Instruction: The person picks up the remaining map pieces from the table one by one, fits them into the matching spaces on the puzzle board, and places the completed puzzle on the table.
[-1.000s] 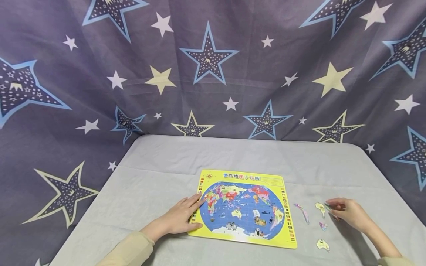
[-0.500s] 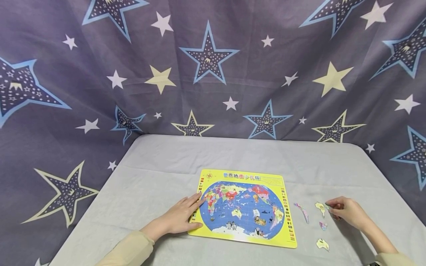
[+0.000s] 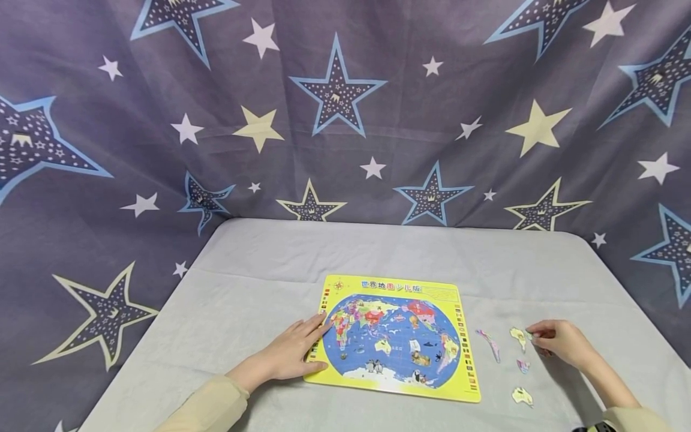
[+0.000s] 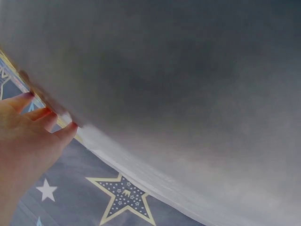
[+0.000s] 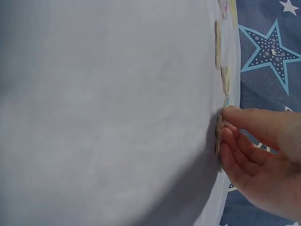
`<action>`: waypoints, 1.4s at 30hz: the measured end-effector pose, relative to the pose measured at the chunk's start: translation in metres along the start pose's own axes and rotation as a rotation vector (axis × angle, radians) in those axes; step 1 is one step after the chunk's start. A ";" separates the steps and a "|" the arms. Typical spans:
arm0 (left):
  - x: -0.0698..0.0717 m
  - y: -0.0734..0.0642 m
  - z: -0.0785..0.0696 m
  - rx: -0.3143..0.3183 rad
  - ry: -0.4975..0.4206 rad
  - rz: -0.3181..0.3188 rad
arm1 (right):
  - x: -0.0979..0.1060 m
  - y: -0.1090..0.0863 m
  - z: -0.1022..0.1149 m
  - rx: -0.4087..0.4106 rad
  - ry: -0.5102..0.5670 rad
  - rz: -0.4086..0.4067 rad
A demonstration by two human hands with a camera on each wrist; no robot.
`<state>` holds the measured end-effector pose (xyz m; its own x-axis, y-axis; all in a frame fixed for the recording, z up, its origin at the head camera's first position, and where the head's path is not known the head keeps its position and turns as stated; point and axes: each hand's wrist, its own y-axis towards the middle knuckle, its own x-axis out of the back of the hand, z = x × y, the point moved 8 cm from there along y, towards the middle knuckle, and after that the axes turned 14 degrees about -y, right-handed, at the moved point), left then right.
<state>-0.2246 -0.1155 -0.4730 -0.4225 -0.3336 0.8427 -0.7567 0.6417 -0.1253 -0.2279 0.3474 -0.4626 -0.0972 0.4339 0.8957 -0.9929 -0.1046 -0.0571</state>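
Note:
A yellow-bordered world map puzzle board [image 3: 391,390] lies on the grey cloth. My left hand [image 3: 288,351] rests on its left edge with fingers spread and fairly straight; in the left wrist view the fingertips touch that edge. To the right of the board lie loose puzzle pieces: a long pink one [image 3: 490,345], a yellow one [image 3: 518,338], a small purple one [image 3: 522,365] and a yellow Australia-shaped one [image 3: 522,396]. Beside the upper yellow piece, my right hand [image 3: 561,345] pinches a thin puzzle piece [image 5: 218,134] at the cloth, mostly hidden by the fingers.
A pale grey cloth [image 3: 270,258] covers the table. Behind and at both sides hangs a dark curtain [image 3: 345,162] printed with stars. Other thin pieces [image 5: 217,44] stand edge-on in the right wrist view, near the right fingers.
Both hands and the puzzle pieces keep nearly the same places. The head view has shifted very slightly.

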 end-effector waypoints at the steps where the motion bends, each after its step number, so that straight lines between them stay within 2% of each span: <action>1: 0.000 0.000 0.000 0.000 0.000 -0.001 | 0.000 0.000 0.000 0.002 0.006 0.002; 15: -0.001 0.000 0.001 0.002 0.004 0.001 | -0.003 0.001 0.001 0.018 0.108 0.045; 27: -0.001 0.000 0.000 0.001 0.001 -0.002 | -0.001 -0.003 0.002 0.108 0.133 -0.013; 34: 0.000 0.000 0.000 0.002 0.010 0.000 | -0.003 -0.002 -0.003 0.050 0.120 0.049; 42: -0.001 -0.001 0.000 0.004 0.005 0.005 | 0.000 -0.001 -0.002 0.003 0.111 0.051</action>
<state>-0.2238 -0.1160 -0.4736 -0.4243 -0.3269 0.8444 -0.7566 0.6404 -0.1323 -0.2274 0.3488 -0.4637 -0.1544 0.5249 0.8371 -0.9863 -0.1315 -0.0994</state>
